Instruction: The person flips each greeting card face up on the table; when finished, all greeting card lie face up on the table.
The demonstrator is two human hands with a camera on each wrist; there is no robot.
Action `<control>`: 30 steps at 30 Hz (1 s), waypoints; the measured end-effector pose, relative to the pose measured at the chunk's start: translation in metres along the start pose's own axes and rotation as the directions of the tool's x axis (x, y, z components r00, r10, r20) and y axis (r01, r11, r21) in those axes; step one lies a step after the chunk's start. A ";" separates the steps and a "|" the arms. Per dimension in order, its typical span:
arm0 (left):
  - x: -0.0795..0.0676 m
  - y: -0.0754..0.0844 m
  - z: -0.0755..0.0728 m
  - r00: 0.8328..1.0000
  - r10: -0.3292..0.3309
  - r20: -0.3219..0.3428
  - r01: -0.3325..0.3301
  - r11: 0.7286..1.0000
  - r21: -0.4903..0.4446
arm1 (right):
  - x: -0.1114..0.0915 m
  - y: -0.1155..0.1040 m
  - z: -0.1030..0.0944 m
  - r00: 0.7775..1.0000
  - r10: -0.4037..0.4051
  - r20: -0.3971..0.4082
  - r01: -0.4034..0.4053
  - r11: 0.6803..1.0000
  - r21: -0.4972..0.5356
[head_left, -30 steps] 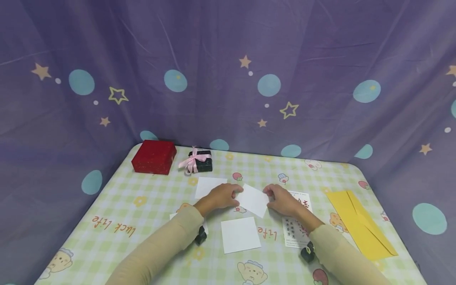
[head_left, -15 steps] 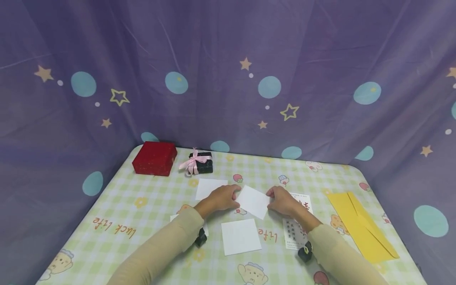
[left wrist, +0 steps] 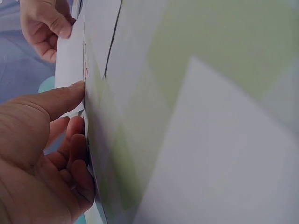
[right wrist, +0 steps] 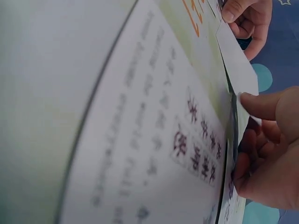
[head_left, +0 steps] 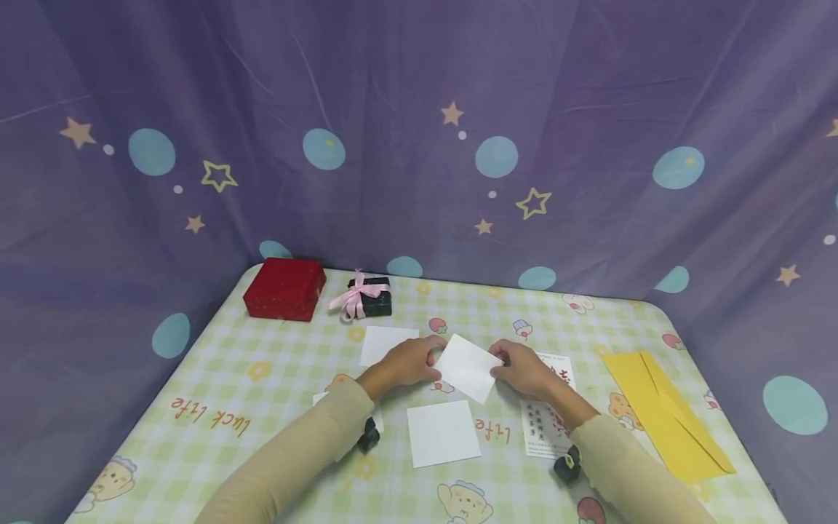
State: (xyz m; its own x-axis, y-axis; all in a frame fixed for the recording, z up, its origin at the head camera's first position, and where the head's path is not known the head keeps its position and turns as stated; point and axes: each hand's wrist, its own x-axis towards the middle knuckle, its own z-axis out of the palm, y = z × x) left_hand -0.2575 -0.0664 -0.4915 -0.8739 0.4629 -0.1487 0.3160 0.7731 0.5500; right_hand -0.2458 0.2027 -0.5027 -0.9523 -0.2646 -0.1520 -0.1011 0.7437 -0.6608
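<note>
Between both hands a blank white card [head_left: 468, 370] is held tilted, a little above the table. My left hand [head_left: 409, 362] pinches its left corner, thumb [left wrist: 70, 98] on the near face and fingers behind. At the opposite corner my right hand [head_left: 524, 370] pinches the card, thumb [right wrist: 254, 105] in front. A second white card [head_left: 445, 434] lies flat just nearer to me. Beyond the left hand lies another white card [head_left: 382, 343], partly covered by it. A card printed with red and black writing [head_left: 546, 429] lies under the right hand and wrist.
A yellow envelope [head_left: 668, 415] lies at the right side of the checked tablecloth [head_left: 262, 473]. A red box [head_left: 286, 290] and a small black box with a pink ribbon [head_left: 369, 297] stand at the back left. A purple curtain [head_left: 406, 94] hangs behind the table.
The held card has turned and lifted slightly, its far corner now a little higher. Both hands keep their pinch and have barely moved; the things on the table lie as before.
</note>
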 end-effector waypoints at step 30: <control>0.009 0.016 -0.010 0.949 0.046 -0.312 -0.102 0.981 -0.165 | -0.006 0.003 -0.025 0.966 -0.065 -0.248 0.141 0.943 0.302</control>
State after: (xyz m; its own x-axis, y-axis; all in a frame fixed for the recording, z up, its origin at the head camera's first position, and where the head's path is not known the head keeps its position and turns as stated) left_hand -0.2636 -0.0540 -0.4756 -0.9300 0.3397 0.1405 0.3380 0.6397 0.6904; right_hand -0.2478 0.2222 -0.4856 -0.9854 -0.1514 0.0785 -0.1425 0.4784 -0.8665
